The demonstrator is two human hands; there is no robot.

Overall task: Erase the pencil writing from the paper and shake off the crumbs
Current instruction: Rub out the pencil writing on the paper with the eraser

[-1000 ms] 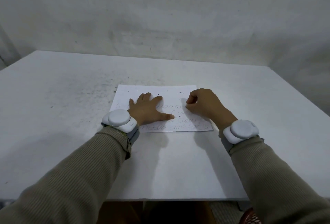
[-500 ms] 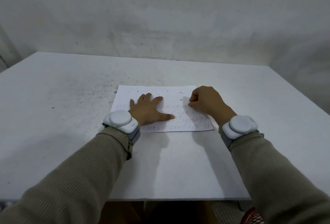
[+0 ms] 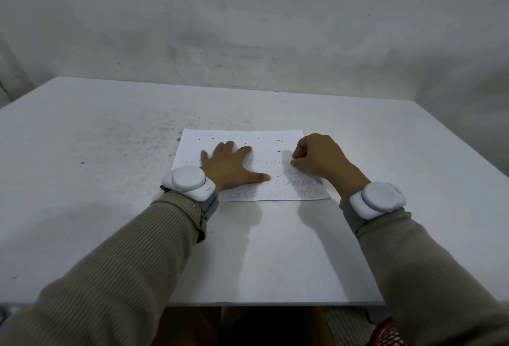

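- The left hand (image 3: 228, 166) lies flat on the paper (image 3: 248, 136), palm down. Its fingers are straight and spread wide, and the thumb points right along the sheet.
- It grips nothing; it only presses the sheet to the table (image 3: 82, 180).
- The right hand (image 3: 319, 158) is curled tight at the paper's right side, knuckles up.
- Its thumb and fingertips pinch a small dark nub (image 3: 292, 163) that touches the sheet. Most of the nub is hidden in the hand, so its shape cannot be told.
- The paper lies flat near the table's middle, its long axis running left to right and its near edge slightly skewed.
- Pencil writing (image 3: 278, 194) runs in rows along that long axis, across the middle and near part of the sheet. The words cannot be read.
- The far strip is mostly blank, with dark crumbs (image 3: 212, 138) scattered on it.
- Each wrist bears a white round band (image 3: 187, 181) above a ribbed tan sleeve (image 3: 124, 263).
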